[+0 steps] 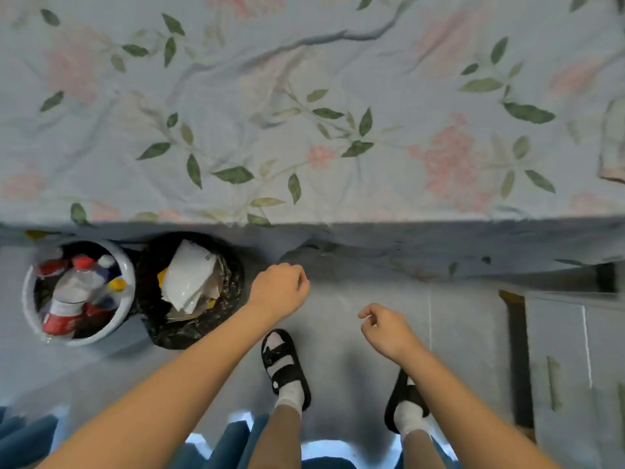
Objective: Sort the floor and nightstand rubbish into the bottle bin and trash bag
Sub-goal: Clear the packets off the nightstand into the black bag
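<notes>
Both hands empty, fingers loosely curled: left hand just right of paper-filled black trash bag, round white bottle bin beyond; right hand above grey floor.

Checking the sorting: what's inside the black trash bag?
On top in the black trash bag lies crumpled white paper, with brownish scraps and something yellow at its edges. Anything deeper is covered by the paper.

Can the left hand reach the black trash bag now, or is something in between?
Probably yes. The left hand hangs empty just right of the trash bag, whose open mouth faces up. Only bare floor shows between them, and the bottle bin stands on the bag's far side.
</notes>
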The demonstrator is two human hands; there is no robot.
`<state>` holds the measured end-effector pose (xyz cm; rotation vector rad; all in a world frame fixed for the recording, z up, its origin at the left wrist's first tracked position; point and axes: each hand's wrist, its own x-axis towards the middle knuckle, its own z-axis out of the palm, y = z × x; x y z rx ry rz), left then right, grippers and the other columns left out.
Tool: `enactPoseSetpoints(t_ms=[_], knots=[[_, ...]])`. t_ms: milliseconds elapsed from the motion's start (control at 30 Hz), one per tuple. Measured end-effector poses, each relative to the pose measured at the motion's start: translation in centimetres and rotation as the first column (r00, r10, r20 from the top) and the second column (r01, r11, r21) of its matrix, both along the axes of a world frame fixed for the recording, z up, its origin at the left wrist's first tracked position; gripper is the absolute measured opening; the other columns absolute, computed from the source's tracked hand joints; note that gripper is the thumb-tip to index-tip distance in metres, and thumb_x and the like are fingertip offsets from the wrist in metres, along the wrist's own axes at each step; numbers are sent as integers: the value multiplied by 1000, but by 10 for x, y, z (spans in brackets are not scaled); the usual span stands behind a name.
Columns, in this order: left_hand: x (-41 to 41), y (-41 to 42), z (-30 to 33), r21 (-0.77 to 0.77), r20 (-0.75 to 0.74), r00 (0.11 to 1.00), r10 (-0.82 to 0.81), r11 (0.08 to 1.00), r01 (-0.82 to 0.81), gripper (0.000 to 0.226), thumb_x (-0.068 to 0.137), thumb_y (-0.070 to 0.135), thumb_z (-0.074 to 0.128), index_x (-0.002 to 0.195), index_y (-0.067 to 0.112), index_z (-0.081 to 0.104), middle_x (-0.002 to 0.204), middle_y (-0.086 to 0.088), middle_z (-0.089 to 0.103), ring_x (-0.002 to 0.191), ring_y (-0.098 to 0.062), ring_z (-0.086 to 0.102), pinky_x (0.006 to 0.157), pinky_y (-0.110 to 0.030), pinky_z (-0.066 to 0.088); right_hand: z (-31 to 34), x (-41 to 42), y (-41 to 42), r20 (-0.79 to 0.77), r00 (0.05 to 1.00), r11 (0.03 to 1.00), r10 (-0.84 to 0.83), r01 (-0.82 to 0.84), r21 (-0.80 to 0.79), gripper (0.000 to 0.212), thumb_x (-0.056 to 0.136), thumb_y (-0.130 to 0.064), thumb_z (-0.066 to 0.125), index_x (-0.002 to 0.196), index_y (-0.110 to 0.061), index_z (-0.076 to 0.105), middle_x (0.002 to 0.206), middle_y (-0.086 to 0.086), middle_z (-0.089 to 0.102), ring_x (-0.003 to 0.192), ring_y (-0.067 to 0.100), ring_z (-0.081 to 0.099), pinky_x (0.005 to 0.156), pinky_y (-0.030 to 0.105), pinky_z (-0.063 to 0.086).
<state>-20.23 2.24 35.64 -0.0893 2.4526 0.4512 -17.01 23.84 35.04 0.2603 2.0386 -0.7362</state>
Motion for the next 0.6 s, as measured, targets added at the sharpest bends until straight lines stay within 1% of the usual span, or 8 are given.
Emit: enactPoseSetpoints(t_ms=[100, 167, 233, 267, 333, 400, 500, 600], knots=[[-7, 85, 10, 40, 10, 992, -123, 992, 122, 28, 92, 35, 48, 105, 19, 67, 108, -4, 65, 100, -24, 60, 81, -34, 48, 16, 9, 74, -32, 997, 997, -70, 71, 24, 27, 91, -13, 45, 114, -15, 60, 78, -4, 54, 75, 18, 52, 68, 21, 37], [-15, 141, 17, 91, 30, 986, -166, 982, 163, 28, 92, 35, 49, 104, 18, 68, 108, -3, 65, 99, -23, 61, 80, -32, 48, 26, 14, 128, -56, 989, 990, -137, 140, 36, 28, 90, -14, 46, 114, -14, 60, 82, -2, 55, 82, 22, 57, 69, 23, 38], [-25, 194, 25, 132, 12, 980, -198, 972, 195, 27, 92, 34, 52, 102, 16, 69, 103, -4, 68, 96, -23, 62, 78, -31, 48, 34, 20, 183, -96, 974, 975, -204, 211, 68, 29, 88, -17, 47, 114, -16, 60, 93, 1, 60, 96, 27, 60, 76, 27, 44], [-29, 221, 28, 141, -2, 976, -216, 967, 214, 26, 91, 33, 54, 100, 15, 70, 101, -4, 69, 96, -24, 63, 78, -32, 48, 39, 24, 211, -117, 965, 965, -234, 245, 89, 30, 87, -19, 48, 114, -17, 60, 100, 3, 64, 100, 28, 60, 80, 29, 47], [-37, 276, 34, 146, -24, 964, -264, 953, 265, 24, 92, 31, 56, 100, 13, 71, 100, -6, 71, 98, -27, 64, 80, -34, 48, 48, 33, 267, -169, 950, 948, -262, 286, 138, 32, 85, -24, 51, 116, -21, 60, 112, 4, 65, 105, 26, 59, 84, 31, 48], [-40, 331, 40, 141, -38, 942, -333, 931, 335, 25, 92, 30, 57, 100, 12, 72, 102, -9, 71, 100, -29, 64, 83, -35, 48, 57, 42, 323, -241, 934, 931, -264, 312, 189, 33, 85, -27, 54, 117, -22, 61, 116, 5, 64, 109, 25, 58, 86, 32, 48], [-38, 409, 50, 142, -60, 897, -438, 885, 443, 25, 91, 30, 58, 95, 9, 71, 102, -12, 71, 99, -31, 65, 82, -36, 48, 69, 53, 402, -393, 871, 883, -294, 406, 237, 30, 86, -26, 57, 115, -18, 63, 115, 6, 63, 113, 27, 54, 86, 35, 49], [-28, 478, 58, 144, -82, 849, -521, 837, 528, 24, 89, 32, 58, 96, 14, 72, 104, -8, 72, 99, -29, 65, 82, -35, 51, 74, 61, 471, -559, 750, 782, -354, 566, 263, 26, 86, -21, 58, 111, -16, 62, 110, 6, 60, 111, 28, 50, 79, 38, 50]])
